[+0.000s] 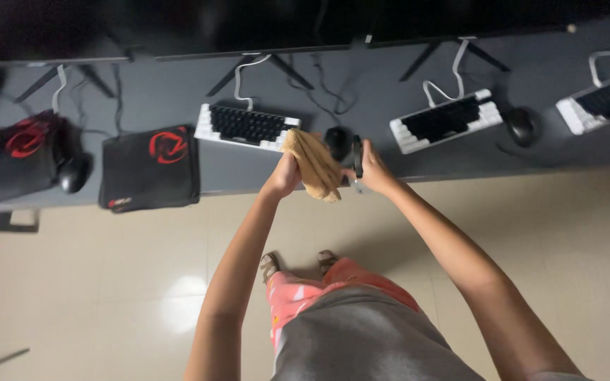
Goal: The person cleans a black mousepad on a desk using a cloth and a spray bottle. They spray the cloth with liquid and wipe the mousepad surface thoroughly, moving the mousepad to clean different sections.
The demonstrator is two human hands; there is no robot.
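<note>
I see my left hand [282,176] squeezing a tan cloth [313,164] above the front edge of the desk [361,152]. My right hand [373,169] grips a thin dark thing [357,156]; I cannot tell what it is. The cloth hides part of a mouse [337,140].

Head camera looks steeply down onto desk [262,176] edge and floor [107,282].

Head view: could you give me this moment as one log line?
left hand: holds cloth | right hand: holds dark object | desk: keyboards, mice
</note>
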